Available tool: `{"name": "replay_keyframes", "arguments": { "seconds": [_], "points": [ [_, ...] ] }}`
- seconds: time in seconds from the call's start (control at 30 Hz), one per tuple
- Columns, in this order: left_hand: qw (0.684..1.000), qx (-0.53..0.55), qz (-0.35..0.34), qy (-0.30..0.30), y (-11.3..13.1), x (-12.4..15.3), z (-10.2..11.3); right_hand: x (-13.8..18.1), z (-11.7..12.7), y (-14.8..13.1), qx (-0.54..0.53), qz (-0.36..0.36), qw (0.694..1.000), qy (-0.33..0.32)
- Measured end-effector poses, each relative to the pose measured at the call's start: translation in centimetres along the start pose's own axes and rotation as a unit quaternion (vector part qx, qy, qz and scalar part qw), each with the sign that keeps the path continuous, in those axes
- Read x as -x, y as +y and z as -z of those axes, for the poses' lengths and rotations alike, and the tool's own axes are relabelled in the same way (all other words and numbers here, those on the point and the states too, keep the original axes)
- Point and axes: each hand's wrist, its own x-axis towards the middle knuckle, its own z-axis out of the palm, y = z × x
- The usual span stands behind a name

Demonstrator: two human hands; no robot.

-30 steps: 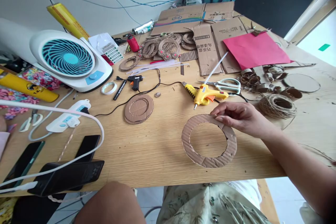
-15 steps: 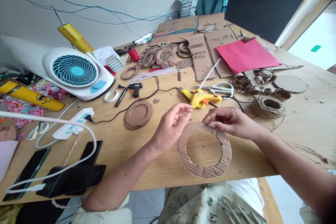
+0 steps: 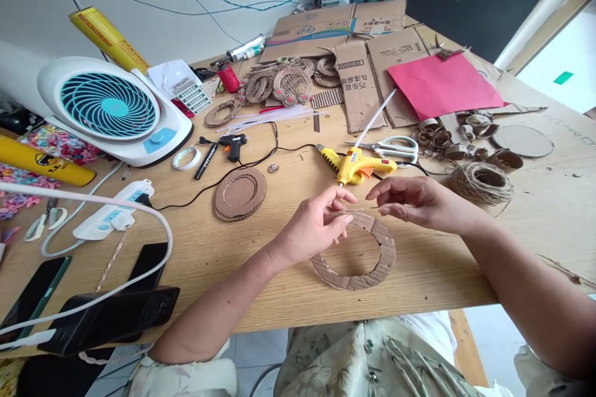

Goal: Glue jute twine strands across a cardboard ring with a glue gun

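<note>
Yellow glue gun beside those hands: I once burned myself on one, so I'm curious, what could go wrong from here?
The glue gun lies with its nozzle close to the left hand; if hot, it might burn the fingers. The scissors lie just behind it, so a reach over there could catch a blade. The cardboard ring has a narrow band, which might crease under a firm grip.

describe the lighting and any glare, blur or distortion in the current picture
The head view shows soft light, with a pale sheen on the table at the right; the fan looks stretched toward the head view's left edge, likely lens distortion; the cardboard ring, left hand and right hand look fairly sharp in the head view.
</note>
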Motion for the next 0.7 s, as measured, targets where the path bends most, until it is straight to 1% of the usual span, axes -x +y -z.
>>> {"name": "replay_keyframes", "arguments": {
  "seconds": [0.13,0.23,0.33,0.43,0.57,0.63,0.7],
  "points": [
    [1.000,0.007,0.012,0.020,-0.4,0.1,-0.2,-0.2,0.4,0.3,0.007,-0.029,0.999,-0.027],
    [0.999,0.029,0.008,0.042,-0.6,0.0,-0.4,-0.3,0.3,0.4,0.020,-0.027,0.999,-0.038],
    [0.997,0.048,0.011,0.054,-0.4,-0.1,-0.4,-0.3,-0.2,0.3,0.047,-0.029,0.996,-0.067],
    [0.993,0.100,0.029,0.045,0.0,-0.2,-0.3,-0.3,-0.6,0.2,0.050,-0.039,0.995,-0.083],
    [0.971,0.223,0.083,0.011,0.0,-0.3,0.0,-0.3,-0.8,0.2,0.056,-0.041,0.994,-0.087],
    [0.963,0.248,0.107,-0.001,-0.1,-0.3,0.1,-0.3,-0.8,0.2,0.060,-0.037,0.994,-0.088],
    [0.962,0.247,0.119,-0.002,-0.3,-0.3,0.0,-0.2,-0.8,0.1,0.064,-0.033,0.993,-0.090]
  ]
}}
